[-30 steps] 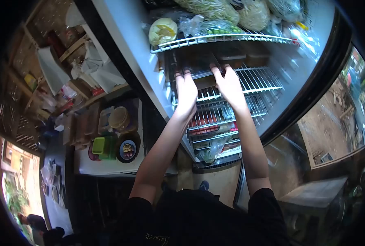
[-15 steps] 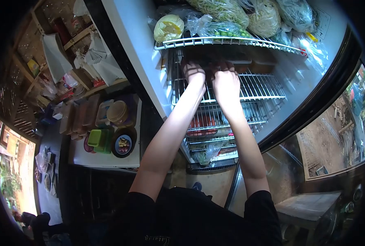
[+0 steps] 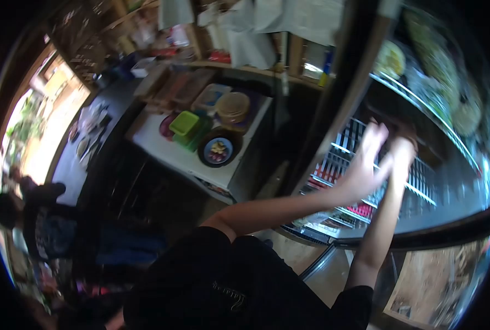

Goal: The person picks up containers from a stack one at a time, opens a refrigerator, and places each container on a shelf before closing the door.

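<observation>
My left hand (image 3: 369,160) is drawn back toward the front of the open fridge (image 3: 448,220), smeared by motion, with its fingers spread and nothing in them. Just beyond it, my right hand (image 3: 402,149) reaches in over the wire shelf (image 3: 420,179), at the edge of a dark, shadowed thing there. Shadow and blur hide its fingertips, so I cannot tell whether they grip it. Above both hands runs the upper shelf (image 3: 421,113), carrying a cut pale cabbage (image 3: 390,59) and bagged vegetables (image 3: 467,113). Red packages (image 3: 360,210) lie on lower racks.
Left of the fridge, a white-topped table (image 3: 157,136) holds a green container (image 3: 184,124), a round lidded tub (image 3: 233,105) and a blue plate (image 3: 218,151) with small pale and reddish pieces. Another person (image 3: 55,231) is at the far left. The fridge door (image 3: 322,269) stands open.
My view has swung left, so the fridge sits farther right. My left hand has pulled back from the shelf and its fingers have spread; my right hand remains over the shelf.
</observation>
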Action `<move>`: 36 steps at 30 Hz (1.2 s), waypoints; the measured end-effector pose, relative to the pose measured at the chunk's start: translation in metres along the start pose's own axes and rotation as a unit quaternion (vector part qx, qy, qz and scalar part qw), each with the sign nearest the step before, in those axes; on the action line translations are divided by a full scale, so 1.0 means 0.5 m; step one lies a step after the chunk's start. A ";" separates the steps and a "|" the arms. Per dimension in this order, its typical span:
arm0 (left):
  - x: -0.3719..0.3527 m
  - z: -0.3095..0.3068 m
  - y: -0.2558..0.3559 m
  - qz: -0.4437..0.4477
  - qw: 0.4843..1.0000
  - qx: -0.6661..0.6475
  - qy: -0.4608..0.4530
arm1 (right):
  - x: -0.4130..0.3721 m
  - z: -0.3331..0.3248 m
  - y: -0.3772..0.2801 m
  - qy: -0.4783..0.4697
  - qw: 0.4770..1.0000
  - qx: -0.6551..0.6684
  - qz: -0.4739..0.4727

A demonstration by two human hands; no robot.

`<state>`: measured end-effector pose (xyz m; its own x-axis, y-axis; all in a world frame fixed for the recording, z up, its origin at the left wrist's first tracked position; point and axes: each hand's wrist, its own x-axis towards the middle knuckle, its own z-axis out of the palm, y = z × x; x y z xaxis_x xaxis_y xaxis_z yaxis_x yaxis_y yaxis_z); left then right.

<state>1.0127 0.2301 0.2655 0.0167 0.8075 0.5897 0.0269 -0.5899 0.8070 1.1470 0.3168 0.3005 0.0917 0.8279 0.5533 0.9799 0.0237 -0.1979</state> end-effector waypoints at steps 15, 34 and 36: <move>-0.145 -0.849 -0.065 -0.142 0.965 -0.071 0.207 | -0.277 0.038 -0.510 0.278 0.786 0.543 -0.102; -0.018 -1.851 -0.575 -0.295 0.802 0.201 0.479 | -0.142 0.773 -1.622 -0.421 0.709 0.556 -0.102; -0.010 -1.858 -0.577 -0.326 0.819 0.206 0.426 | -0.130 0.792 -1.668 -0.416 0.790 0.430 -0.137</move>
<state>0.0765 0.3941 0.0590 -0.8331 0.5529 -0.0120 0.0907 0.1579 0.9833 0.2538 0.4651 0.1093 -0.6016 0.7985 0.0190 0.4275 0.3420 -0.8369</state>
